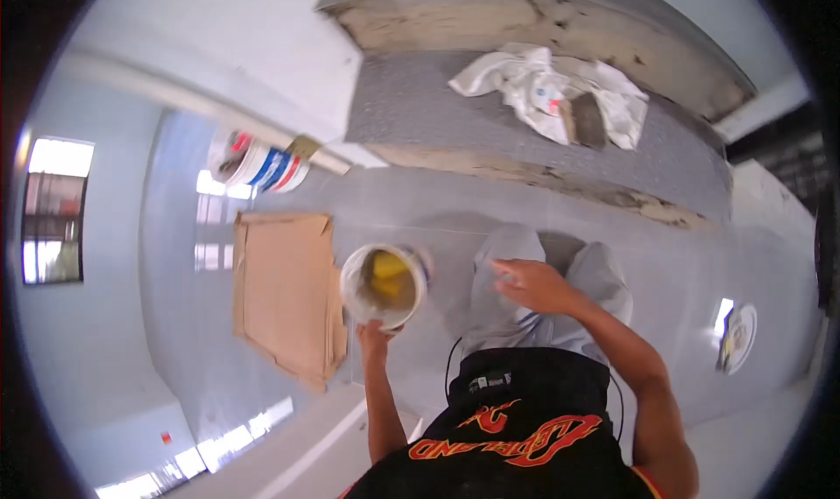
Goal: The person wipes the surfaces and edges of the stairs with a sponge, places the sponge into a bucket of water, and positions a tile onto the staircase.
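A white bucket (348,289) stands in front of me to the left, with something yellow (389,276) in murky liquid inside it. My left hand (374,331) grips the near side of the bucket at its rim. Over my grey-trousered knee, my right hand (534,286) is held with its fingers apart and nothing visible in them. A crumpled white cloth (529,92) lies on the grey step (402,97) ahead, and a flat brownish block (588,120) rests on it.
Flattened cardboard (284,298) lies on the shiny tile floor left of the bucket. Farther left stands another bucket (267,168), white with blue and red bands, items at its top. A round white lid-like thing (740,338) is on the floor at right. Steps rise ahead beside a white wall (262,53).
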### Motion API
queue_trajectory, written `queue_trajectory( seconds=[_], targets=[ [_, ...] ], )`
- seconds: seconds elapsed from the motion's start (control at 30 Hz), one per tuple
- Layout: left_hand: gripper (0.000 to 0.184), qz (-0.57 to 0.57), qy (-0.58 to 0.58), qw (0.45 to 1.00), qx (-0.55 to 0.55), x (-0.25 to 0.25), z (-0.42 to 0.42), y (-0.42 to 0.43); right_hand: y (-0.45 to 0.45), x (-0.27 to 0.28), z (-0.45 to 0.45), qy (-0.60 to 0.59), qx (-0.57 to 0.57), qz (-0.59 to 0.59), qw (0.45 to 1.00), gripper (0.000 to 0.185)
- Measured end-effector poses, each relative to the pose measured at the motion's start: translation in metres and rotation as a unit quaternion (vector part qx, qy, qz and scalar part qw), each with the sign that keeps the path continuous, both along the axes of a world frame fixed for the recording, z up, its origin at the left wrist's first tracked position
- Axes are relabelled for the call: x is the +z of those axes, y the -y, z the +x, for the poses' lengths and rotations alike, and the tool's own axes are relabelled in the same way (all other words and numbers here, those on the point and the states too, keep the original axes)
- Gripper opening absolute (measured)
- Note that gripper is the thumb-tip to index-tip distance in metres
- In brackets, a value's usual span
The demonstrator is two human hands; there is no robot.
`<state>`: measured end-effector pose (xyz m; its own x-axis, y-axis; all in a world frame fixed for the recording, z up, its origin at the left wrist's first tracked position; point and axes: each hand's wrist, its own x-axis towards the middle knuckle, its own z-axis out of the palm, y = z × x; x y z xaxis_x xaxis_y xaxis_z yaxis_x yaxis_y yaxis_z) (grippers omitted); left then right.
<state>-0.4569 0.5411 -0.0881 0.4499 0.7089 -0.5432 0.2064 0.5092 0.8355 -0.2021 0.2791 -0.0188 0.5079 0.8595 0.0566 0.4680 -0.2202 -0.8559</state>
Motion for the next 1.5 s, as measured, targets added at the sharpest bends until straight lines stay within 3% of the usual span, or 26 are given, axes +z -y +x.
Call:
queue_trajectory(
  seconds=[0.1, 0.2, 0.27, 0.3, 0.33, 0.37, 0.4, 0.53, 0.6, 0.63, 0.67, 0.73, 0.77, 0.8, 0.83, 0.93, 0.97, 1.0, 1.07, 1.13, 1.2, 1.3, 1.5],
  targets=[
    [0.04, -0.066, 0.004, 0.998, 0.022, -0.048, -0.042, -0.027, 0.099, -0.021, 0.01, -0.023, -0.129, -0.145, 0.981, 0.027],
    [0.041, -0.061, 0.005, 0.997, 0.049, -0.051, -0.058, -0.03, 0.199, -0.021, -0.003, -0.013, -0.255, -0.308, 0.917, 0.023],
    [0.041, -0.047, 0.004, 0.997, 0.067, -0.057, -0.057, -0.027, 0.261, -0.047, -0.029, -0.029, -0.223, -0.4, 0.888, 0.028],
    [0.042, -0.059, -0.012, 0.994, 0.092, -0.063, -0.061, -0.031, 0.285, -0.068, -0.045, -0.034, -0.231, -0.407, 0.883, 0.028],
    [0.043, -0.071, -0.028, 0.99, 0.116, -0.068, -0.068, -0.036, 0.308, -0.094, -0.063, -0.27, -0.264, -0.4, 0.835, 0.03],
    [0.043, -0.078, -0.029, 0.991, 0.102, -0.072, -0.073, -0.038, 0.323, -0.108, -0.079, -0.488, -0.287, -0.363, 0.74, 0.031],
    [0.043, -0.084, -0.01, 0.99, 0.115, -0.078, -0.077, -0.04, 0.327, -0.108, -0.091, -0.529, -0.287, -0.36, 0.713, 0.029],
    [0.048, -0.11, 0.01, 0.986, 0.121, -0.088, -0.078, -0.038, 0.318, -0.094, -0.124, -0.588, -0.279, -0.276, 0.707, 0.023],
    [0.054, -0.123, 0.044, 0.989, 0.065, -0.09, -0.089, -0.039, 0.331, -0.116, -0.143, -0.663, -0.277, -0.173, 0.673, 0.023],
    [0.057, -0.201, 0.09, 0.97, 0.103, -0.087, -0.093, -0.028, 0.32, -0.116, -0.148, -0.546, -0.258, -0.309, 0.735, 0.021],
    [0.062, -0.273, 0.133, 0.942, 0.142, -0.076, -0.102, -0.019, 0.316, -0.12, -0.154, -0.49, -0.235, -0.33, 0.772, 0.018],
    [0.064, -0.34, 0.006, 0.925, 0.17, -0.065, -0.097, 0.003, 0.318, -0.135, -0.162, -0.529, -0.2, -0.311, 0.764, 0.013],
    [0.063, -0.351, -0.04, 0.934, 0.054, -0.065, -0.098, 0.012, 0.322, -0.144, -0.17, -0.536, -0.204, -0.305, 0.76, 0.013],
    [0.063, -0.358, -0.088, 0.928, -0.062, -0.066, -0.098, 0.018, 0.325, -0.15, -0.18, -0.415, -0.133, -0.326, 0.839, 0.013],
    [0.061, -0.36, -0.148, 0.917, -0.089, -0.059, -0.087, 0.031, 0.324, -0.151, -0.191, -0.285, -0.06, -0.338, 0.895, 0.013],
    [0.059, -0.352, -0.256, 0.882, -0.181, -0.035, -0.046, 0.052, 0.309, -0.118, -0.203, -0.338, -0.148, -0.343, 0.864, 0.016],
    [0.059, -0.34, -0.274, 0.874, -0.213, -0.031, -0.033, 0.055, 0.303, -0.113, -0.208, -0.463, -0.193, -0.345, 0.793, 0.017],
    [0.058, -0.33, -0.289, 0.867, -0.236, -0.027, -0.022, 0.056, 0.304, -0.114, -0.223, -0.365, -0.141, -0.332, 0.858, 0.017],
    [0.057, -0.314, -0.318, 0.853, -0.27, -0.019, -0.004, 0.059, 0.313, -0.143, -0.287, -0.369, -0.162, -0.199, 0.893, 0.018],
    [0.056, -0.3, -0.343, 0.843, -0.285, -0.012, 0.007, 0.058, 0.299, -0.102, -0.301, -0.555, -0.219, -0.271, 0.755, 0.019],
    [0.055, -0.29, -0.362, 0.836, -0.292, -0.007, 0.019, 0.057, 0.289, -0.072, -0.316, -0.627, -0.254, -0.294, 0.675, 0.02],
    [0.054, -0.282, -0.384, 0.827, -0.298, -0.002, 0.03, 0.053, 0.281, -0.037, -0.326, -0.654, -0.279, -0.307, 0.633, 0.021],
    [0.051, -0.268, -0.402, 0.822, -0.302, 0.009, 0.035, 0.046, 0.288, -0.009, -0.299, -0.649, -0.3, -0.338, 0.612, 0.024]
  ],
)
